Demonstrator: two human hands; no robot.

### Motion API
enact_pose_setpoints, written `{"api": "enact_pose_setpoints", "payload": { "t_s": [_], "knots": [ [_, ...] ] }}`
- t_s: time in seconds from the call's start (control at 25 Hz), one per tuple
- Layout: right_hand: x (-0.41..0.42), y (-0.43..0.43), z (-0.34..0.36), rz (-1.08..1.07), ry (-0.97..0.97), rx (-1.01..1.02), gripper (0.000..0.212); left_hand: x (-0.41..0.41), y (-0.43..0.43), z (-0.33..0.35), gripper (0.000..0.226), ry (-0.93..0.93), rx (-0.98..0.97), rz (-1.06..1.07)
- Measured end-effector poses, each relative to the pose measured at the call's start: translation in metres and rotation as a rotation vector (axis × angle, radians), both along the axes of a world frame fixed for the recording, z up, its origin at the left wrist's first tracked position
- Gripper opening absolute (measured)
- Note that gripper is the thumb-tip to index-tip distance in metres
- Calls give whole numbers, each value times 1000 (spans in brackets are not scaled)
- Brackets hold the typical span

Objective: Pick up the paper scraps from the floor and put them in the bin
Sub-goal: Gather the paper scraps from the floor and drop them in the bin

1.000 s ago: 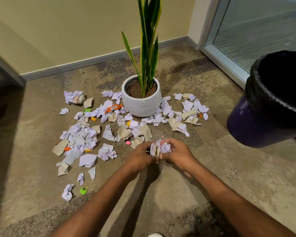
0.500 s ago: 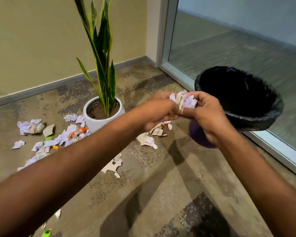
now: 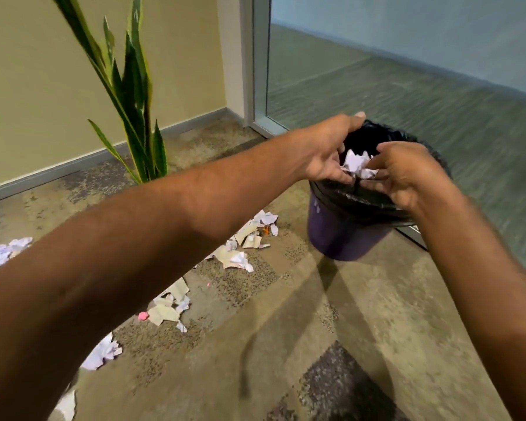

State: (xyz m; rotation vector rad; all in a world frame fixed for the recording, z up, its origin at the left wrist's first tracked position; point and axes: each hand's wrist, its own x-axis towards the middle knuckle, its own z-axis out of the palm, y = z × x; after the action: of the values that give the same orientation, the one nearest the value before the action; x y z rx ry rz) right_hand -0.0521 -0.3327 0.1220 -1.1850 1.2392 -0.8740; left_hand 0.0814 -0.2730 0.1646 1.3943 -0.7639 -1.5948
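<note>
A small wad of white paper scraps (image 3: 358,164) hangs between my two hands, right over the mouth of the bin (image 3: 340,235). The bin is purple with a black liner. My left hand (image 3: 325,150) is spread, with its thumb raised and its fingers reaching under the wad. My right hand (image 3: 404,174) has its fingers curled against the wad's right side and grips it. More white and tan scraps (image 3: 239,258) lie on the floor left of the bin; my left forearm hides part of them.
A tall green plant (image 3: 131,95) rises behind my left arm, its pot hidden. A glass door (image 3: 392,74) with a metal frame stands behind the bin. Loose scraps (image 3: 167,308) trail across the mottled floor to the lower left, beside a pink bit (image 3: 142,315).
Both hands carried the wad up from the floor and rightward to above the bin. The left hand's thumb and fingers have since spread apart. The view has turned toward the bin.
</note>
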Motion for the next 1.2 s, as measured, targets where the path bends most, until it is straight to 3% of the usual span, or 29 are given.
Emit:
{"api": "enact_pose_setpoints", "payload": {
  "t_s": [0.16, 0.32, 0.48, 0.64, 0.76, 0.84, 0.92, 1.08, 1.2],
  "knots": [
    [-2, 0, -5, -25, 5, -101, 31, 18, 3, -12, 63, -47, -65, 114],
    [25, 15, -9, 81, -224, -178, 20, 59, 20, -30, 45, -153, -95, 285],
    [77, 38, -39, 340, -254, -157, 15, 108, 57, -71, 25, -339, 12, 387],
    [118, 52, -117, 503, -4, -40, 23, 139, 104, -149, 21, -502, 245, 440],
    [131, 56, -185, 595, 244, -19, 49, 147, 126, -203, 9, -584, 403, 375],
    [136, 52, -218, 706, 427, -144, 81, 148, 134, -233, 31, -742, 464, 241],
    [143, 45, -239, 851, 626, -366, 98, 143, 136, -254, 63, -828, 461, 174],
    [158, 37, -259, 1033, 853, -522, 83, 137, 128, -284, 82, -896, 374, 203],
    [155, 48, -264, 1069, 879, -561, 69, 137, 122, -297, 66, -1002, 328, 165]
  ]
}}
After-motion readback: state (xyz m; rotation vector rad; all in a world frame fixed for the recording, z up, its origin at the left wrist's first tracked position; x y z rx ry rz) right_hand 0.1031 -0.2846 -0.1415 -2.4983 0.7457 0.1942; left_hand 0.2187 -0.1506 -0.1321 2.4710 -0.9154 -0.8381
